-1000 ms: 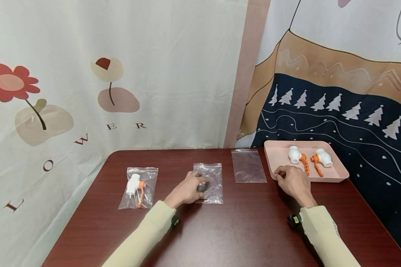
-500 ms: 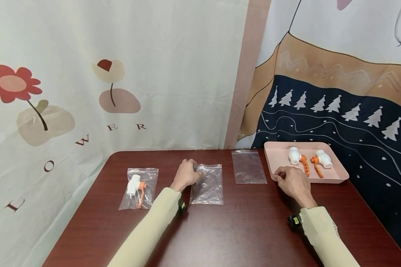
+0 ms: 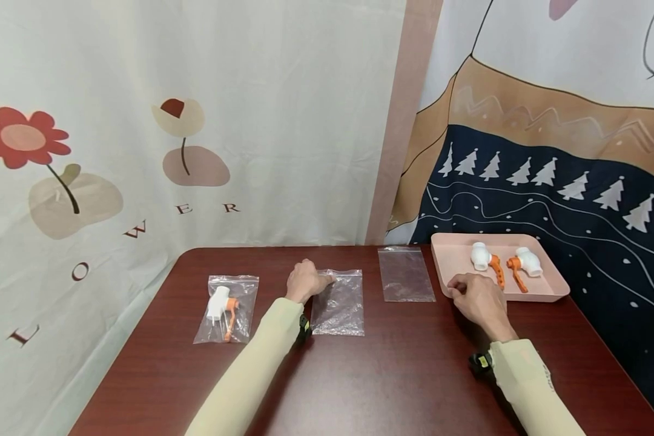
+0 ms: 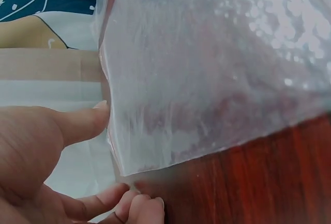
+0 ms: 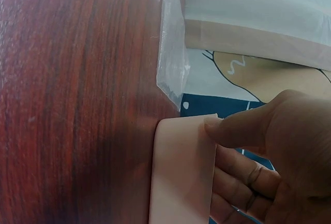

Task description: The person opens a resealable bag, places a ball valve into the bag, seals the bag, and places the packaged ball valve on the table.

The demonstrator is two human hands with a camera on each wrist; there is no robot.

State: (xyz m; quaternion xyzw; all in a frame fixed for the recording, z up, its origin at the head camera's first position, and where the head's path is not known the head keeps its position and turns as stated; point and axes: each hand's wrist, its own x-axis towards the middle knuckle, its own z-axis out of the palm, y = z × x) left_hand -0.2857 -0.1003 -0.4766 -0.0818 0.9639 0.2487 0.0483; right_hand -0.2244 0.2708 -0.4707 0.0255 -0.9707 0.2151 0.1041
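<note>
A clear zip bag (image 3: 340, 312), crinkled and flat, lies mid-table. My left hand (image 3: 304, 281) is at its upper left corner, and in the left wrist view the thumb (image 4: 85, 123) touches the bag's mouth edge. The other fingers are curled below that corner, apart from the thumb. On the right, my right hand (image 3: 476, 297) grips the near left corner of a pink tray (image 3: 539, 295), with the thumb (image 5: 232, 128) on the rim and the fingers behind the wall. Two white ball valves (image 3: 481, 257) with orange handles lie in the tray.
At the left, another zip bag (image 3: 247, 290) holds a white ball valve (image 3: 218, 304) with an orange handle. A third, flat zip bag (image 3: 406, 275) lies between the middle bag and the tray. Printed curtains (image 3: 283, 121) hang behind the table's far edge.
My left hand has moved from over the middle bag up and left to its upper left corner. The right hand has stayed on the tray.
</note>
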